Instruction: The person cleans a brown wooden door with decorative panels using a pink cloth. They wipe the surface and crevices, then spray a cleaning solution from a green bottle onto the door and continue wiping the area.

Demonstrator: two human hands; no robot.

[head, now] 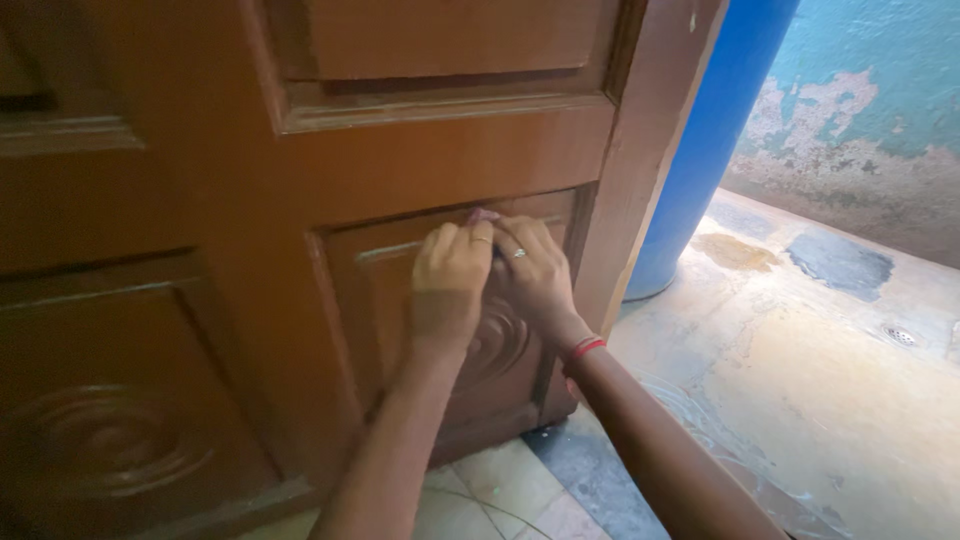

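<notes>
door panel: lower raised panel [450, 330] of the brown wooden door [250, 200], right of centre, carved swirl on it
left hand: our left hand [450, 275] curled into a loose fist against the panel's top edge
right hand: our right hand [530, 270] just beside it, fingers bent, pinching a small pink thing [483, 214] at the panel's top moulding; can't tell what it is
wrist: red thread band [585, 348] on the right wrist
surroundings: blue barrel [700, 150] far right, stained floor [800, 380] near it

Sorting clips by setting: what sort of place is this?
Probably a house doorway: a carved wooden door, a blue drum by a peeling painted wall, and a worn cement floor.
</notes>
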